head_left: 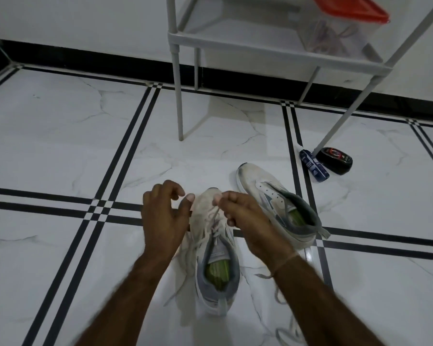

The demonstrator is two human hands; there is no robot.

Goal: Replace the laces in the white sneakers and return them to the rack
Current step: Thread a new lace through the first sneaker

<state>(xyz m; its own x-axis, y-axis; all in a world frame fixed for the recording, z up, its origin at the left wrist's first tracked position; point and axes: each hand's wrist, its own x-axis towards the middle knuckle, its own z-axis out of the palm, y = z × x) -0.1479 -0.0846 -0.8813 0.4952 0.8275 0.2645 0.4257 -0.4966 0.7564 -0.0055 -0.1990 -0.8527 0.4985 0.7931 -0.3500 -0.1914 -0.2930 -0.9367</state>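
Note:
Two white sneakers with grey collars and green insoles lie on the tiled floor. The near sneaker (214,248) sits between my hands and carries a white lace (214,216) through its eyelets. My right hand (245,218) pinches that lace near the toe end and holds it up. My left hand (164,213) hovers beside the sneaker's left side with fingers loosely curled and holds nothing. The second sneaker (278,203) lies to the right with bare eyelets. Loose lace (289,330) trails on the floor near my right forearm.
A grey rack (260,49) stands at the back, its legs on the floor ahead. On its shelf sits a clear container (335,33) with a red lid. A blue tube (314,166) and a black polish tin (335,161) lie by the rack's right leg.

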